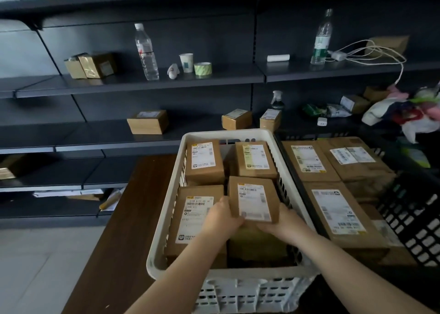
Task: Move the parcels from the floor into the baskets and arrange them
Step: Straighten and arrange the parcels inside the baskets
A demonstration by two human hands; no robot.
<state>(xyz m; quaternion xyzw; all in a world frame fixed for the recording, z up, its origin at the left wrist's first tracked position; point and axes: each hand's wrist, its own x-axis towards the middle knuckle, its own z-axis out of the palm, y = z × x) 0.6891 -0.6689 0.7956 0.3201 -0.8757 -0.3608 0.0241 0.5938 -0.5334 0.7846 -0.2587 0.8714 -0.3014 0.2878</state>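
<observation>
Both hands, left hand [222, 218] and right hand [281, 221], grip the small parcel [253, 200] at its near corners, fingers curled beneath, over the white basket [164, 209]. The stiff cardboard probably weighs little; holding opposite edges suits it.

It looked like a parcel depot's back room — dark metal shelving [142, 81] carried scattered small brown cardboard boxes [148, 122], while a white slotted plastic basket [228, 274] and a black plastic crate [409, 209] held label-stuck cartons [204, 160].
</observation>
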